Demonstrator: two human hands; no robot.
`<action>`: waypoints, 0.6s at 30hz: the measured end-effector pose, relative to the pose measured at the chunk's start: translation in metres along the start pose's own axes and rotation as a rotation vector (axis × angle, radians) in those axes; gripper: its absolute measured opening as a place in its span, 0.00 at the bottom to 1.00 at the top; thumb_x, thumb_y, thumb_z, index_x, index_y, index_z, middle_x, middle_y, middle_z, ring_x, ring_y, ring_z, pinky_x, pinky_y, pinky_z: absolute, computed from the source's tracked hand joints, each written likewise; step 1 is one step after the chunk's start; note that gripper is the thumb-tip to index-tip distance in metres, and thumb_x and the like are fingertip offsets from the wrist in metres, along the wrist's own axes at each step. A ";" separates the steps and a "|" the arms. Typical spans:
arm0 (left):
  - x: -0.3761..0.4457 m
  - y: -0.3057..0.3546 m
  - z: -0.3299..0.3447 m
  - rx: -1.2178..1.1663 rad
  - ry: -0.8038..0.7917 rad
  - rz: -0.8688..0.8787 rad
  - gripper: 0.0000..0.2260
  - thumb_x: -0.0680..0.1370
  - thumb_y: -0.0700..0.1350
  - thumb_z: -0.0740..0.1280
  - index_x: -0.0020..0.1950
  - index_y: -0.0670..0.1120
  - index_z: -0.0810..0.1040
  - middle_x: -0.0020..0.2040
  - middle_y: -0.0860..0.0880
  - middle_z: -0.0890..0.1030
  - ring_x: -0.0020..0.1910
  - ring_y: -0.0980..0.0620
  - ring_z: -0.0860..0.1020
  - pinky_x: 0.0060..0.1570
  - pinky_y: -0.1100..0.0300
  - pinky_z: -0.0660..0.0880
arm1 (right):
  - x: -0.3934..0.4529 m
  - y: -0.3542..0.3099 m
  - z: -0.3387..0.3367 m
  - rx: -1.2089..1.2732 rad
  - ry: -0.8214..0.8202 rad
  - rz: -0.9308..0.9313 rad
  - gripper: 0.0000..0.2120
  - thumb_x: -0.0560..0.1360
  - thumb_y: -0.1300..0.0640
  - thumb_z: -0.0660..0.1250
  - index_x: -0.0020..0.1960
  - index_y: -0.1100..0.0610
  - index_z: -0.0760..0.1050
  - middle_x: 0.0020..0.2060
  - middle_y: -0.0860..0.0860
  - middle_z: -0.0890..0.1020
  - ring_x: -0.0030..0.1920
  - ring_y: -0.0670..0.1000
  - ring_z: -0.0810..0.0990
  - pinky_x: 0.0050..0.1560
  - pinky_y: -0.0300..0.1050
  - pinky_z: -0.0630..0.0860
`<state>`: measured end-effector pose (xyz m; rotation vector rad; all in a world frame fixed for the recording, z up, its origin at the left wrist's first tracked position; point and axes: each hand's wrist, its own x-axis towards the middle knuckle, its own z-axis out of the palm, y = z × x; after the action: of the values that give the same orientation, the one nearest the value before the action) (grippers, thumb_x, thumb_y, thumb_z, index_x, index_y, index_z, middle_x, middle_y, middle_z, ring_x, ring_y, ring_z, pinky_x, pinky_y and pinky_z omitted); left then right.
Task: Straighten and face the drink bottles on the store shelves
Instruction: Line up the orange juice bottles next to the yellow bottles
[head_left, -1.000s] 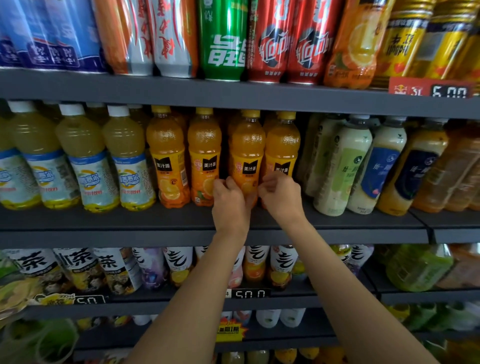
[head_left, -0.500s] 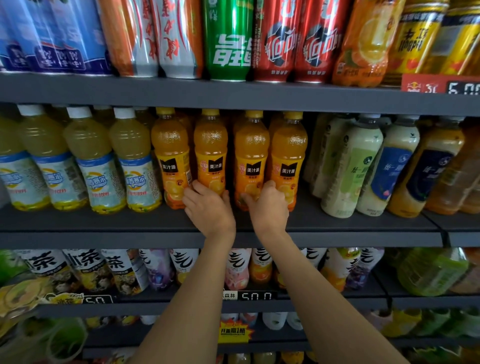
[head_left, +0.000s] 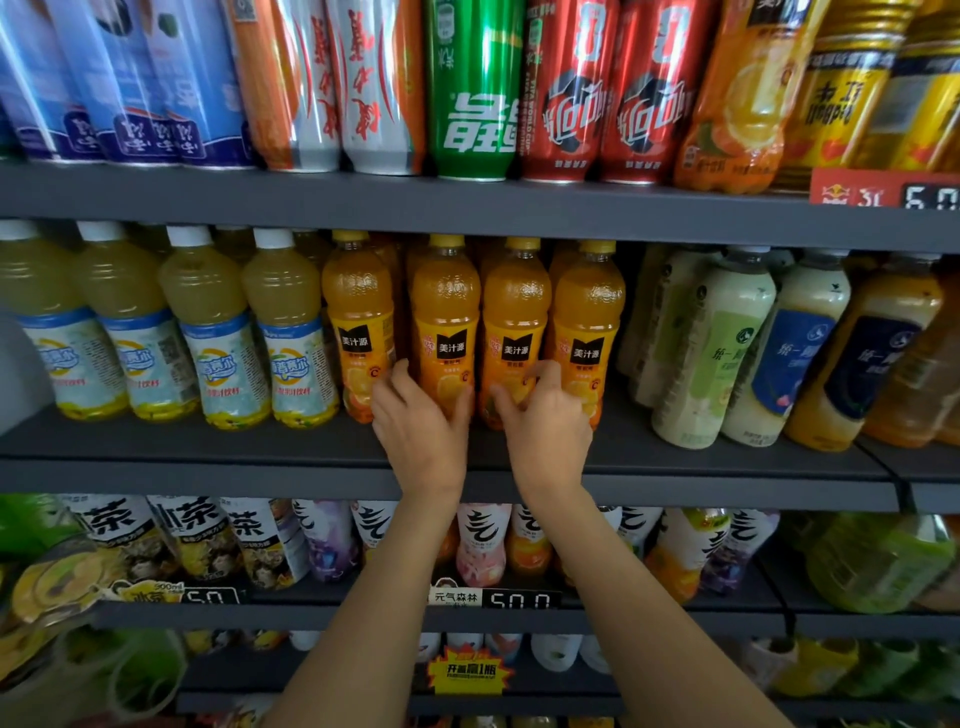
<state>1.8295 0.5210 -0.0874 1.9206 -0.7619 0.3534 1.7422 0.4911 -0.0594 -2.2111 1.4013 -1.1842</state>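
I had both hands up at the middle shelf (head_left: 208, 470), working on the row of four orange juice bottles that stood along its front edge. My left hand (head_left: 421, 434) was wrapped around the base of the second orange bottle (head_left: 445, 317) from the left — fingers curled round its left side, reaching into the gap beside the first orange bottle (head_left: 357, 312), thumb lying against its right side. My right hand (head_left: 548, 434) gripped the lower part of the third orange bottle (head_left: 515, 317), thumb on its left side and fingers curled across the front toward the fourth orange bottle (head_left: 588, 322), just beside it. Both held bottles stood upright, and all four showed their black label patch to the front. The second, third and fourth stood close together, touching or nearly so; the first sat a little apart to the left.

Left of the orange row, toward the shelf's left end, stood pale yellow bottles (head_left: 208, 332) with white caps and blue-banded labels, packed side by side. To the right stood creamy white-green bottles (head_left: 717, 353), leaning in the wide view, then darker-labelled ones toward the right end. On the top shelf (head_left: 467, 208) above were tall cans and bottles — blue, orange-and-silver, a green can (head_left: 475, 93) and two red ones. A price tag (head_left: 519, 600) hung on the front edge of the lower shelf (head_left: 311, 616), between my forearms.
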 end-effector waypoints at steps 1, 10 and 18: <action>0.004 -0.005 -0.005 -0.047 0.072 -0.029 0.27 0.74 0.49 0.70 0.67 0.36 0.67 0.63 0.36 0.68 0.63 0.39 0.68 0.60 0.50 0.66 | -0.003 -0.005 0.002 0.024 -0.002 -0.092 0.17 0.77 0.47 0.64 0.58 0.59 0.73 0.43 0.56 0.83 0.45 0.57 0.82 0.43 0.49 0.78; 0.042 -0.029 -0.008 0.076 -0.033 -0.272 0.30 0.76 0.49 0.68 0.70 0.36 0.61 0.67 0.37 0.67 0.67 0.39 0.63 0.63 0.50 0.62 | 0.002 -0.036 0.027 -0.147 -0.164 -0.061 0.18 0.78 0.46 0.62 0.58 0.59 0.70 0.51 0.56 0.81 0.52 0.56 0.81 0.46 0.47 0.76; 0.037 -0.037 -0.015 0.097 -0.076 -0.154 0.30 0.75 0.50 0.68 0.70 0.35 0.62 0.66 0.36 0.67 0.66 0.39 0.63 0.64 0.52 0.60 | 0.003 -0.045 0.044 -0.096 -0.222 0.044 0.23 0.75 0.47 0.67 0.61 0.61 0.64 0.54 0.58 0.80 0.55 0.59 0.80 0.49 0.50 0.76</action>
<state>1.8830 0.5326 -0.0859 2.0796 -0.6505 0.2268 1.8039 0.5027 -0.0592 -2.2806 1.4327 -0.8424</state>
